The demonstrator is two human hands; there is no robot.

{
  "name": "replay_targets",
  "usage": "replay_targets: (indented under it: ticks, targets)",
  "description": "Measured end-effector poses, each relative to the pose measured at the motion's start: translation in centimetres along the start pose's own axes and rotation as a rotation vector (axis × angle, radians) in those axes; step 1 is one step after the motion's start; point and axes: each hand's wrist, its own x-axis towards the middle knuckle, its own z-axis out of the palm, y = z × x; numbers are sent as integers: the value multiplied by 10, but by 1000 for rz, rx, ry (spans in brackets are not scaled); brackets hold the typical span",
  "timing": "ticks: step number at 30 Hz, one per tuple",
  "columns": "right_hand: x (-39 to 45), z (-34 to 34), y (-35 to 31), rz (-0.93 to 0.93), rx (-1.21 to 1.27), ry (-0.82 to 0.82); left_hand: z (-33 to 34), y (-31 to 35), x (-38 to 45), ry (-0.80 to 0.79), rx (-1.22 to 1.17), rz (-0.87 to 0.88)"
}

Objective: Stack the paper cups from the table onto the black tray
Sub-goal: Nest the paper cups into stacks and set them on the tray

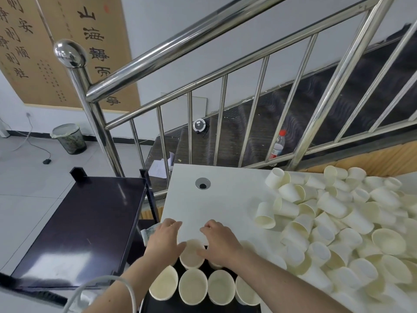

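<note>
An upright paper cup [191, 255] stands at the far edge of the black tray [203, 309], at the bottom centre. My left hand [164, 238] and my right hand [220, 241] hold it from either side, thumbs against its rim and fingers curled past it over the white table [225, 199]. Nearer me on the tray stands a row of several upright paper cups [193, 286], open ends up. A big loose pile of paper cups [338, 222] lies on the right half of the table, most of them on their sides.
A black cart top [79, 222] stands to the left of the table. Beyond the table's far edge runs a steel stair railing [158, 64]. A cable hole [202, 184] sits in the table. A white cable [101, 288] loops by my left forearm.
</note>
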Motion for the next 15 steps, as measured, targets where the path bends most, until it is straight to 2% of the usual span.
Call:
replay_targets:
  ticks: [15]
  targets:
    - [-22,-37,128,347,34,124,25,76,66,-92,-13,145]
